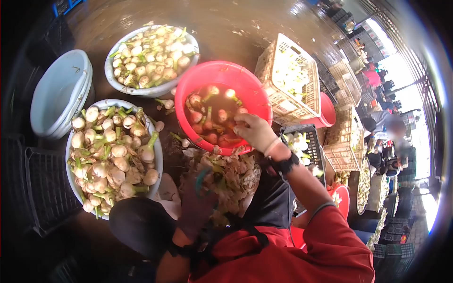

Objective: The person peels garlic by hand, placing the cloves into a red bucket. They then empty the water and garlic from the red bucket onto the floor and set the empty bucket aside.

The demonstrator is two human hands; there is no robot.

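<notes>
Red sleeve point(325, 240) | wet dark floor point(226, 23) | stacked crates point(290, 80) | open market hall

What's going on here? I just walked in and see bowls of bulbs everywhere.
A person is seated over a heap of peelings. Their right hand reaches into the red tub of murky water, where several bulbs float. The left hand, dark and blurred, is low over the peelings and seems to hold a small green-handled tool. Two white bowls to the left are piled with garlic-like bulbs, and crates of more stand to the right.
</notes>
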